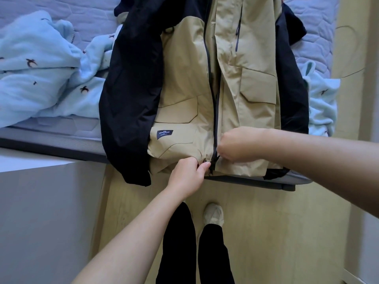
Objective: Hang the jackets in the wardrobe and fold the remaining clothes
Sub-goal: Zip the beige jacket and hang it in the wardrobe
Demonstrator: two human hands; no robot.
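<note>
Both hands are down at the hem: left hand (187, 177) pinches the zipper's bottom end, right hand (239, 144) grips the other flap, probably to start zipping. The tan-and-black jacket (184, 78) lies mid-frame across the mattress (51, 128), light-blue fleece (41, 74) bunched upper left.

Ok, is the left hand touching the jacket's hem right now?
Touching. The head view shows the left hand pinching the tan jacket at its bottom hem beside the zipper, its grip closed on the fabric with no gap.
</note>
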